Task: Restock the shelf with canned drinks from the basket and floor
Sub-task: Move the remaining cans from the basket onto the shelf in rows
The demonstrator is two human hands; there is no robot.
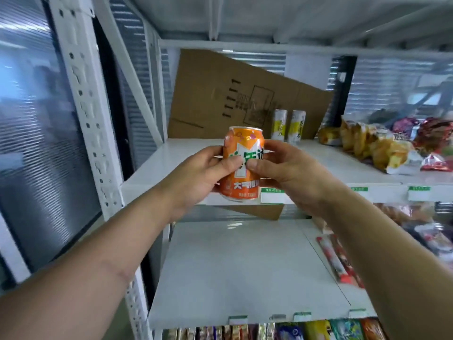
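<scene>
Both hands were clamped on the orange can [242,165], the left hand [196,177] and right hand [291,173] gripping opposite sides with thumbs on its front, holding it upright just before the edge of the upper shelf [171,153]. It looked rigid, smooth and probably full, so best gripped around its middle. The basket and floor were out of view, and the label print was partly covered

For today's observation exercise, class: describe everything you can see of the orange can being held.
The orange can looks like metal, with a silver top rim and base, a white and green label panel and white characters lower down. It is upright, tilted slightly, held in the air before the shelf edge. The left hand and right hand grip its sides, thumbs across the front.
</scene>
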